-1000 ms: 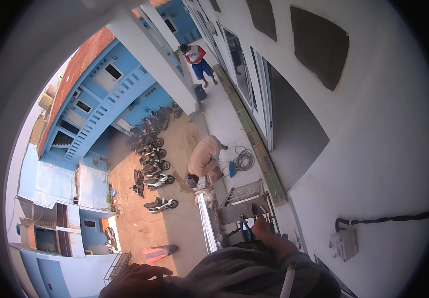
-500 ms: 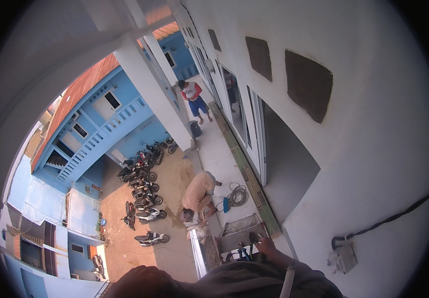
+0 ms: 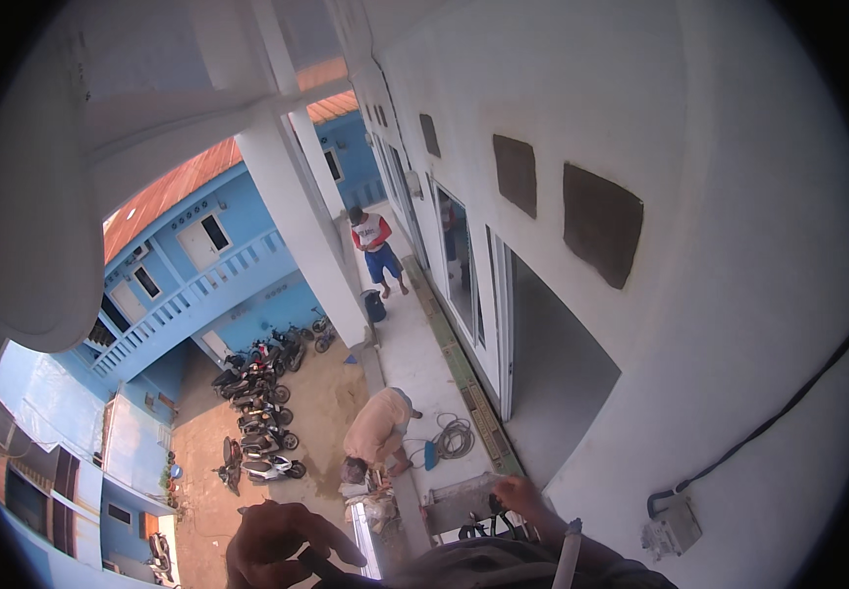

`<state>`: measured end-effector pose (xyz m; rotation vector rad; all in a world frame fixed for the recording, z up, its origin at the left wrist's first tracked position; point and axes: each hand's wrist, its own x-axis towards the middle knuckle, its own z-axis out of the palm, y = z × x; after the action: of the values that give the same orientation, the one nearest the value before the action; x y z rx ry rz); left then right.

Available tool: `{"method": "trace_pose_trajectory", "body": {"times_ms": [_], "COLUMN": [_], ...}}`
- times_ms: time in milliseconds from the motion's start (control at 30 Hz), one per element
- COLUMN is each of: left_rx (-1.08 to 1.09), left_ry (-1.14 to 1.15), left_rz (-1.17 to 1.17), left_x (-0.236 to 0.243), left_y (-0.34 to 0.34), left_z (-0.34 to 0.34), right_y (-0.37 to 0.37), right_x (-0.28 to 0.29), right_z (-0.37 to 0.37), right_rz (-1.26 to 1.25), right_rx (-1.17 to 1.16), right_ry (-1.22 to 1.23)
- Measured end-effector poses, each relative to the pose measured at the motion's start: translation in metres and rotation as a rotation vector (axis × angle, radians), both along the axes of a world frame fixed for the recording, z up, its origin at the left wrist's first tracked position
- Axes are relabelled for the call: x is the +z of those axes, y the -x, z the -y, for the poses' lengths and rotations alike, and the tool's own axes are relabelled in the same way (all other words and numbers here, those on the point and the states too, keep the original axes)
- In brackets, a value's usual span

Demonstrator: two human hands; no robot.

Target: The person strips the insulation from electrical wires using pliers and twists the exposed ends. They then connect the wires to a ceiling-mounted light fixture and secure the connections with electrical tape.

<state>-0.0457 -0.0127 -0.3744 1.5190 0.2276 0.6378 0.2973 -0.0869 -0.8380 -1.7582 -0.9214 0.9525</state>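
My left hand (image 3: 282, 540) is raised at the lower middle-left over the courtyard, fingers bent around or beside something dark that I cannot make out. My right hand (image 3: 520, 499) is at the top of a metal ladder or scaffold (image 3: 449, 510), fingers curled, with whatever they grip hidden. Dark tools (image 3: 483, 530) hang below that hand. A white pipe-like rod (image 3: 565, 560) rises beside my right forearm. To the right, a dark cable (image 3: 768, 417) runs down to a white box (image 3: 670, 530) on the wall. A long silver piece (image 3: 365, 545) stands between my hands.
Below, a crouching person (image 3: 375, 427) is beside coiled cable (image 3: 454, 437) and a blue item (image 3: 429, 455) on a narrow walkway; another person (image 3: 373, 245) stands farther along near a pillar (image 3: 297, 236). Parked motorbikes (image 3: 257, 412) line the courtyard. A white rounded overhead structure (image 3: 31, 245) is close at upper left.
My view has tilted up, so the scene sits lower and the overhead structure shows more. My left hand has risen; the right hand stays at the ladder top. The crouching person stays bent.
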Motion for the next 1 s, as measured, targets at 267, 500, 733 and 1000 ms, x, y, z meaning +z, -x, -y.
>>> {"method": "trace_pose_trajectory", "body": {"times_ms": [267,500,733,1000], "left_rx": [0.384,0.251,0.188,0.227], "left_ry": [0.385,0.507,0.286,0.176], "left_rz": [-0.202,-0.298,-0.396,-0.494], "left_x": [-0.167,-0.239,-0.232,-0.225], "left_y": [-0.088,-0.104,-0.096,-0.094], "left_z": [-0.046,-0.034,-0.042,-0.053], "right_y": [0.046,0.054,0.053,0.049], "right_x": [0.225,0.23,0.203,0.225], "right_z": [-0.01,-0.009,-0.019,-0.019], "right_rz": [-0.258,0.07,0.072,0.023], "right_rx": [0.216,0.374,0.344,0.349], "right_ry": [-0.381,-0.341,-0.344,-0.256]}}
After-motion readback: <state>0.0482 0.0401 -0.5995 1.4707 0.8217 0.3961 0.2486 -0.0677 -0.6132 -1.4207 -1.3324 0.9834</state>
